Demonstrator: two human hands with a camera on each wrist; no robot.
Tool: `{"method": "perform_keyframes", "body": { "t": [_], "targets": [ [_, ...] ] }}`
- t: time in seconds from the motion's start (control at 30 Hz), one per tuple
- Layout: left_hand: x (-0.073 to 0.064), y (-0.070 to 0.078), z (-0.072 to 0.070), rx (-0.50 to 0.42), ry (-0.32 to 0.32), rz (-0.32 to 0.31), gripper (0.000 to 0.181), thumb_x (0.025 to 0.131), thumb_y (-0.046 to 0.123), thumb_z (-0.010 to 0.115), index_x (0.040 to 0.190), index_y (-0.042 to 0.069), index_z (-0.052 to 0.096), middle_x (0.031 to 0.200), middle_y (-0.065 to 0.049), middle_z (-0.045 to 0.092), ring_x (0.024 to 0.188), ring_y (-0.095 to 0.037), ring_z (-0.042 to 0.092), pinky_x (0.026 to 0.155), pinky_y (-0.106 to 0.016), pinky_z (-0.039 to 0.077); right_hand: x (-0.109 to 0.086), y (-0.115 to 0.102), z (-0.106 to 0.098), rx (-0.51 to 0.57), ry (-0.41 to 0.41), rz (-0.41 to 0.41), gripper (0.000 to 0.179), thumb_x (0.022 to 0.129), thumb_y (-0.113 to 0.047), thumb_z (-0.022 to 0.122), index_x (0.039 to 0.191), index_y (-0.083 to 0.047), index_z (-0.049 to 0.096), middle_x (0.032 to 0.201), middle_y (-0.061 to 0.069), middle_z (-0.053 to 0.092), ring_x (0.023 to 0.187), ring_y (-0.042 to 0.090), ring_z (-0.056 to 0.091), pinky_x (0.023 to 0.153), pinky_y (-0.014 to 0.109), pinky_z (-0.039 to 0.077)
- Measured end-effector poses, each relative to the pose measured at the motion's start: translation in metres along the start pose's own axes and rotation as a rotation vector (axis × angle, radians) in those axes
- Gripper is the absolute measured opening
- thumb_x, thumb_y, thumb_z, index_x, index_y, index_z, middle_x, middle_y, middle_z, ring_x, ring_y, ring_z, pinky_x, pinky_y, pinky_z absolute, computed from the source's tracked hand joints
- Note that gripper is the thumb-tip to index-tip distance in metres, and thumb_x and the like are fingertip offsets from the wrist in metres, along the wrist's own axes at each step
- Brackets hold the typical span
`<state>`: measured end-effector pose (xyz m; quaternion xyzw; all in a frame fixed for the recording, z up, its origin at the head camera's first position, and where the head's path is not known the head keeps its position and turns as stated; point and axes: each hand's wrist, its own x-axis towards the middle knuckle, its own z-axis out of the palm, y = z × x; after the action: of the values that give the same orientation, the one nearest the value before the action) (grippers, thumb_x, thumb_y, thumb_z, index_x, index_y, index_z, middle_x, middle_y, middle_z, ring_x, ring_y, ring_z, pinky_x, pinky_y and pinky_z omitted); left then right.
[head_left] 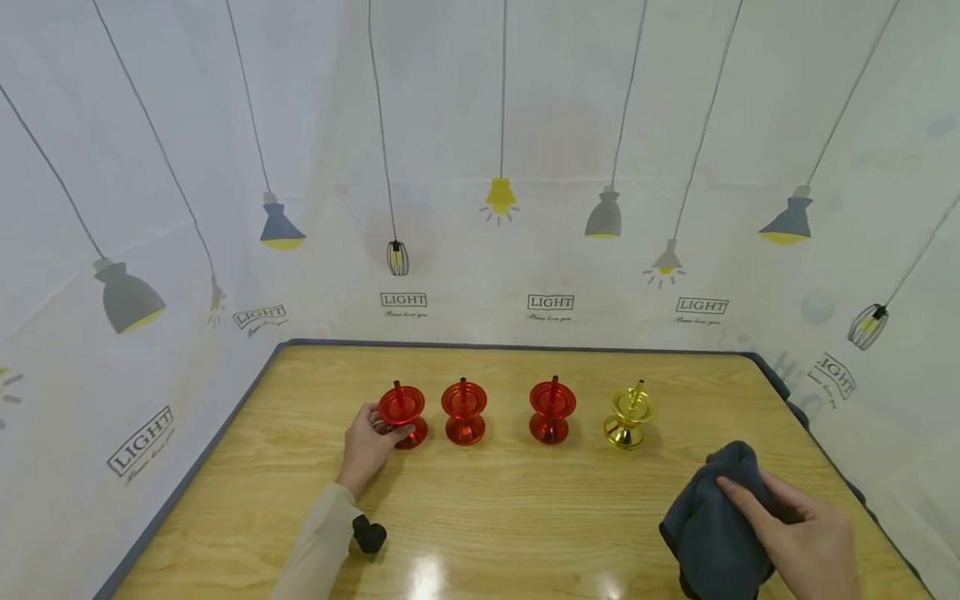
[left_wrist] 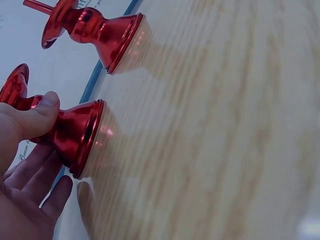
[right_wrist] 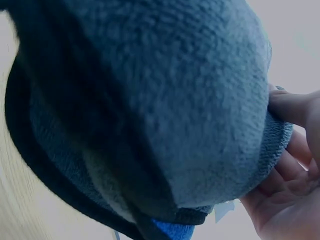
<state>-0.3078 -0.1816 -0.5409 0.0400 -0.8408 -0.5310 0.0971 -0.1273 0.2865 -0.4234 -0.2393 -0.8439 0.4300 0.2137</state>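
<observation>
Three shiny red candle holders, each with a dish, a thin upright pin and a flared base, stand in a row with a gold candle holder [head_left: 628, 417] at the right end. My left hand [head_left: 371, 446] grips the leftmost red candle holder [head_left: 402, 404] at its narrow waist. In the left wrist view the thumb [left_wrist: 47, 107] lies across that waist, fingers behind it, and the base [left_wrist: 82, 135] meets the tabletop. Beside it stands the second red candle holder [head_left: 464, 408]; the third [head_left: 552, 408] is farther right. My right hand [head_left: 806, 533] pinches a bunched dark grey cloth [head_left: 716, 521].
The wooden table [head_left: 517, 525] has a dark edge along its back and sides. Around it hangs a pale curtain [head_left: 450, 108] printed with lamps. A small black object [head_left: 369, 534] sits at my left sleeve [head_left: 318, 537].
</observation>
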Motion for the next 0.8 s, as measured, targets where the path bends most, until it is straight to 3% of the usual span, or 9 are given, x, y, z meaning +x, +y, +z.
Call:
{"method": "perform_keyframes", "body": {
  "t": [0.13, 0.3, 0.57, 0.73, 0.8],
  "targets": [
    [0.001, 0.0, -0.001, 0.005, -0.01, -0.011, 0.055, 0.083, 0.011, 0.084, 0.128, -0.003, 0.053, 0.128, -0.027, 0.066, 0.114, -0.04, 0.067, 0.097, -0.048, 0.054, 0.001, 0.001, 0.002, -0.053, -0.014, -0.038, 0.048, 0.087, -0.025, 0.082, 0.123, 0.003, 0.069, 0.111, 0.031, 0.068, 0.053, -0.014, 0.054, 0.05, 0.017, 0.051],
    [0.002, 0.001, -0.001, -0.002, -0.011, -0.021, 0.055, 0.083, 0.008, 0.083, 0.128, -0.002, 0.053, 0.128, -0.027, 0.066, 0.115, -0.04, 0.067, 0.097, -0.047, 0.055, 0.0, 0.002, 0.008, -0.044, -0.048, -0.078, 0.048, 0.087, -0.026, 0.082, 0.122, 0.004, 0.07, 0.111, 0.031, 0.069, 0.056, -0.016, 0.056, 0.052, 0.017, 0.052],
    [0.003, 0.001, 0.001, -0.016, -0.013, -0.003, 0.053, 0.082, 0.007, 0.084, 0.125, -0.004, 0.054, 0.127, -0.029, 0.065, 0.113, -0.041, 0.068, 0.095, -0.047, 0.056, -0.001, 0.003, 0.016, -0.066, -0.072, -0.093, 0.048, 0.085, -0.03, 0.084, 0.12, 0.001, 0.072, 0.112, 0.028, 0.07, 0.061, -0.02, 0.054, 0.055, 0.012, 0.05],
    [0.004, 0.0, 0.001, -0.018, -0.018, -0.009, 0.053, 0.083, 0.007, 0.083, 0.126, -0.003, 0.053, 0.128, -0.028, 0.065, 0.115, -0.04, 0.067, 0.096, -0.046, 0.056, 0.002, 0.004, 0.016, -0.111, -0.076, -0.088, 0.05, 0.084, -0.032, 0.084, 0.12, 0.001, 0.072, 0.112, 0.027, 0.07, 0.06, -0.016, 0.056, 0.054, 0.013, 0.05],
    [0.004, -0.001, 0.0, -0.012, -0.02, -0.011, 0.054, 0.083, 0.008, 0.083, 0.127, -0.003, 0.053, 0.127, -0.027, 0.066, 0.115, -0.04, 0.067, 0.096, -0.046, 0.056, 0.005, 0.005, 0.016, -0.15, -0.075, -0.142, 0.048, 0.084, -0.031, 0.084, 0.118, 0.001, 0.073, 0.107, 0.028, 0.072, 0.059, -0.007, 0.061, 0.054, 0.016, 0.051]
  ]
}}
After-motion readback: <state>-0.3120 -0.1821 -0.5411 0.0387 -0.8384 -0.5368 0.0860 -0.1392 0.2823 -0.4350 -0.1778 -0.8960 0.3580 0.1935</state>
